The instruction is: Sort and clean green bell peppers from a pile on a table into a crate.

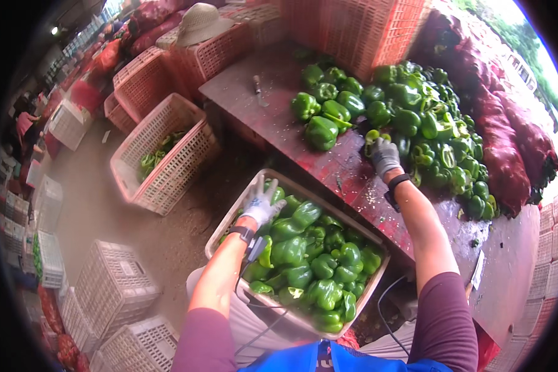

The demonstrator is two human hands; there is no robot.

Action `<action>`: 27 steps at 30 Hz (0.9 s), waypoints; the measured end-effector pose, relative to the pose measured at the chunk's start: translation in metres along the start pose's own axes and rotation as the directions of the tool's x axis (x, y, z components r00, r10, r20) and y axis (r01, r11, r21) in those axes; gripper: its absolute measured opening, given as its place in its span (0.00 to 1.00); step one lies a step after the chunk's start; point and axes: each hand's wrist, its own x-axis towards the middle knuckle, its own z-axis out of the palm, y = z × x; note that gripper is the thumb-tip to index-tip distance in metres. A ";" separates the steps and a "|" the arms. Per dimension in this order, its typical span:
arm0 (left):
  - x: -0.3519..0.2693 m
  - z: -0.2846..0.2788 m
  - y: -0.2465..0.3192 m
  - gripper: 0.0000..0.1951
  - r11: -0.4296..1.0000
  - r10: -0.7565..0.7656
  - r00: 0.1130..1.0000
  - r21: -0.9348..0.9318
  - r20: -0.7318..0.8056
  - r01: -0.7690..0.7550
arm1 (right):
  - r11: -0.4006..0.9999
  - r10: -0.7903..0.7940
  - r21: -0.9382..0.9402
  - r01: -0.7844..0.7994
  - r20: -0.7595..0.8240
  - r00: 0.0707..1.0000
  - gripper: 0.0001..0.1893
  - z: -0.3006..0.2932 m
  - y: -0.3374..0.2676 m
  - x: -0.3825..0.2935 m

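My left hand [262, 203], in a pale work glove, lies with spread fingers on the green bell peppers [290, 251] that fill a plastic crate [372, 302] in front of me. On the reddish table, my right hand [385, 156], gloved too, has its fingers at a green pepper piece [374, 137]; whether it grips the piece is unclear. Just beyond and to the right spreads a large heap of green bell peppers [404, 97], some cut or broken open. Several whole peppers [322, 133] sit left of my right hand.
A small knife [259, 90] lies on the table [242, 111]. Tall red crates [353, 32] stand behind the peppers, red mesh sacks [502, 144] at the right. A pink crate [167, 153] with green scraps stands on the floor at left, pale crates [116, 283] lower left. A blade-like object [478, 269] lies near my right arm.
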 end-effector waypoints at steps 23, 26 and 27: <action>-0.131 -0.063 0.199 0.27 -0.216 0.271 0.962 -0.975 -0.011 0.050 | -0.343 -0.197 0.915 -0.211 0.149 0.969 0.20 -0.245 -0.090 -0.214; -0.150 -0.062 0.194 0.26 0.022 0.157 0.983 -0.995 -0.091 -0.096 | 0.013 -0.205 0.990 -0.142 0.142 0.968 0.17 -0.249 -0.108 -0.234; -0.153 -0.061 0.194 0.27 0.093 0.145 0.982 -0.986 -0.123 -0.137 | 0.132 -0.241 0.978 -0.161 0.189 0.952 0.19 -0.248 -0.108 -0.241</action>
